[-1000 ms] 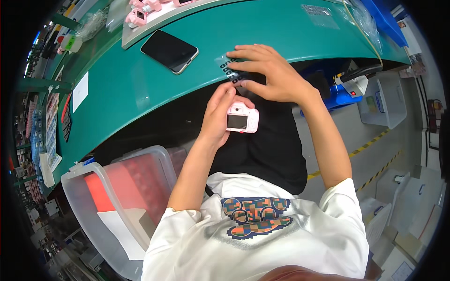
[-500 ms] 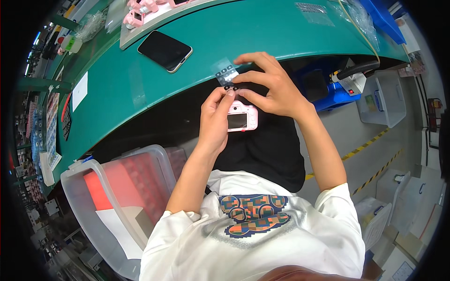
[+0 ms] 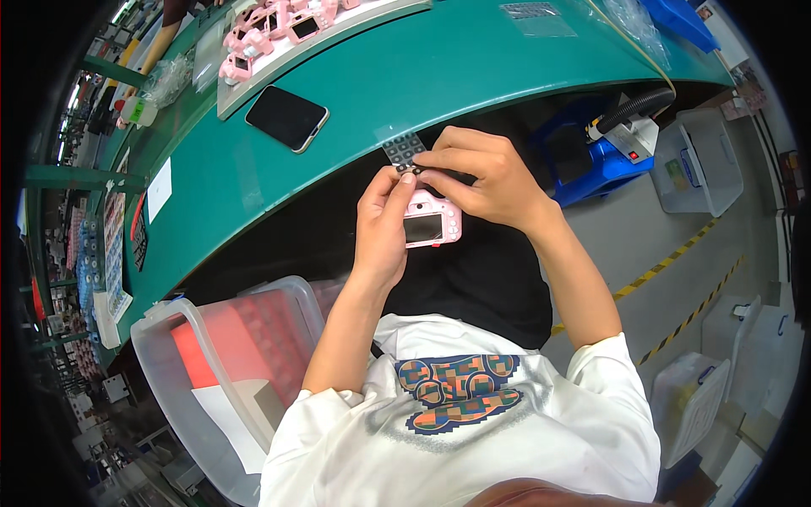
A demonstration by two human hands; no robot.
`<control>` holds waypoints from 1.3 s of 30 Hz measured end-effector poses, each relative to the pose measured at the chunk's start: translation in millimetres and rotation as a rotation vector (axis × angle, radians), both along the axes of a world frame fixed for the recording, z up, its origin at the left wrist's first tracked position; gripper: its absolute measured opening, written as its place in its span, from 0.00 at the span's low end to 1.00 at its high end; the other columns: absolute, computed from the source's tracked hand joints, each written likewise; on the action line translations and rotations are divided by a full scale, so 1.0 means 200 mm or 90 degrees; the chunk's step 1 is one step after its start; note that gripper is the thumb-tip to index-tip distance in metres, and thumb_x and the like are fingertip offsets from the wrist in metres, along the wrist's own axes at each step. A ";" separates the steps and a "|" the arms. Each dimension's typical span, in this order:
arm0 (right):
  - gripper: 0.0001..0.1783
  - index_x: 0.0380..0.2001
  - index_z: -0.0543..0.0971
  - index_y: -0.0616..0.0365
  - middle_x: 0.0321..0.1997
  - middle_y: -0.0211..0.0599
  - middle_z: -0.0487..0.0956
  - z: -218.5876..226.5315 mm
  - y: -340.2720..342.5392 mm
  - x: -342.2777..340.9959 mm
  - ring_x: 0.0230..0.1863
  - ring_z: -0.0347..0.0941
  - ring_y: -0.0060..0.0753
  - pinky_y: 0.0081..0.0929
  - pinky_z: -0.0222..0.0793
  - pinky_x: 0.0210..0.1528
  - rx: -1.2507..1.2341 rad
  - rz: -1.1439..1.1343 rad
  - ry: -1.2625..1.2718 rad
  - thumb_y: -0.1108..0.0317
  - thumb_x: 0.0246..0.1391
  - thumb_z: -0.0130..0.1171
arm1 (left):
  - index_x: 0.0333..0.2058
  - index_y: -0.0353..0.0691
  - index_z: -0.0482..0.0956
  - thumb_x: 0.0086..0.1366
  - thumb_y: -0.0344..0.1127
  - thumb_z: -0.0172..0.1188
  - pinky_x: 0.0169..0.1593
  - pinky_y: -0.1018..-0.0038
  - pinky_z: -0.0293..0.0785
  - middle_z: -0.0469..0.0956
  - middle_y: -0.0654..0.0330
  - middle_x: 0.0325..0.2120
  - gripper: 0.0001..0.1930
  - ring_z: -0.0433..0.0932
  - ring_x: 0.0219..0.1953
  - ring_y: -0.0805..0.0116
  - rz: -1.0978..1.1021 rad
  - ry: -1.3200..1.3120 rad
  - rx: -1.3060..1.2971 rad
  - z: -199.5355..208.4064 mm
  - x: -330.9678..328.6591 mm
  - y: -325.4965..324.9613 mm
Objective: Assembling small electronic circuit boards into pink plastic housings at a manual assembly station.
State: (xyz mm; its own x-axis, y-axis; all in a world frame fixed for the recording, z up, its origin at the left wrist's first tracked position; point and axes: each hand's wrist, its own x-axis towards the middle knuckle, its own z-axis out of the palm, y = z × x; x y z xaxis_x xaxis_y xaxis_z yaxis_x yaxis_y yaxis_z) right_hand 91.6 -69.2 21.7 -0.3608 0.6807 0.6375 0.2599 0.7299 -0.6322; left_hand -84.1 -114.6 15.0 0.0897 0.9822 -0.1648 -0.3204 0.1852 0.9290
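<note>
A small pink toy camera (image 3: 424, 226) hangs in front of my lap, its dark screen facing up. My left hand (image 3: 382, 224) is closed round its left side, thumb up at the top edge. Just above the camera is a clear sheet (image 3: 404, 148) with rows of small black stickers, its lower edge by my left thumb tip. My right hand (image 3: 486, 173) has its index finger and thumb closed on the sheet's lower right corner, the other fingers curled. Whether a single sticker sits between the fingertips is too small to tell.
On the green table (image 3: 338, 173) lies a black-screened phone (image 3: 287, 118). Behind it a tray (image 3: 338, 29) bears several pink toy cameras. A clear bin (image 3: 203, 355) with red sheets stands at my left. To the right are a blue stand (image 3: 591, 173) with a black hose and a clear bin (image 3: 697, 169).
The sticker sheet now shows more of its face and several rows of stickers. My right fingers have drawn closer together at its lower corner. The view has shifted slightly.
</note>
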 end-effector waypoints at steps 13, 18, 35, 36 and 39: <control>0.09 0.34 0.85 0.62 0.28 0.33 0.78 0.03 0.00 0.02 0.22 0.67 0.28 0.23 0.62 0.25 0.033 -0.051 -0.004 0.80 0.47 0.66 | 0.42 0.38 0.75 0.75 0.35 0.50 0.33 0.79 0.80 0.79 0.58 0.34 0.08 0.81 0.31 0.74 -0.032 -0.014 0.014 0.04 0.00 0.06; 0.08 0.33 0.85 0.61 0.28 0.32 0.77 0.05 -0.01 0.01 0.22 0.67 0.29 0.23 0.62 0.25 0.052 -0.067 -0.023 0.79 0.47 0.66 | 0.41 0.38 0.76 0.76 0.37 0.50 0.34 0.79 0.80 0.79 0.58 0.34 0.10 0.81 0.32 0.74 -0.019 0.009 -0.015 0.05 0.02 0.08; 0.03 0.30 0.83 0.61 0.25 0.32 0.74 0.08 0.03 -0.01 0.21 0.66 0.33 0.27 0.63 0.25 0.086 -0.149 -0.113 0.77 0.49 0.64 | 0.40 0.34 0.78 0.76 0.37 0.52 0.36 0.81 0.77 0.80 0.58 0.33 0.12 0.78 0.32 0.76 0.020 -0.025 0.054 0.04 0.06 0.14; 0.03 0.30 0.84 0.61 0.25 0.32 0.75 0.07 0.03 -0.02 0.21 0.67 0.33 0.27 0.64 0.25 0.070 -0.142 -0.098 0.77 0.49 0.64 | 0.40 0.33 0.79 0.75 0.36 0.52 0.36 0.81 0.76 0.80 0.58 0.33 0.12 0.78 0.32 0.76 0.013 -0.026 0.046 0.05 0.05 0.13; 0.03 0.30 0.84 0.61 0.25 0.32 0.75 0.07 0.03 -0.04 0.21 0.67 0.32 0.27 0.64 0.25 0.056 -0.127 -0.066 0.77 0.49 0.64 | 0.39 0.32 0.80 0.75 0.36 0.53 0.37 0.81 0.74 0.80 0.59 0.31 0.12 0.76 0.32 0.77 -0.001 -0.025 0.048 0.09 0.02 0.14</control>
State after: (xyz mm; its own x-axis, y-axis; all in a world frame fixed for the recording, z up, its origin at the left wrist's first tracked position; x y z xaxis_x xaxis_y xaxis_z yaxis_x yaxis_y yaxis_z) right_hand 83.6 -62.7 35.6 -0.2912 0.6892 0.6635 0.4652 0.7080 -0.5313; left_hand -79.7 -85.8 32.2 0.0960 0.9915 -0.0873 -0.3561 0.1161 0.9272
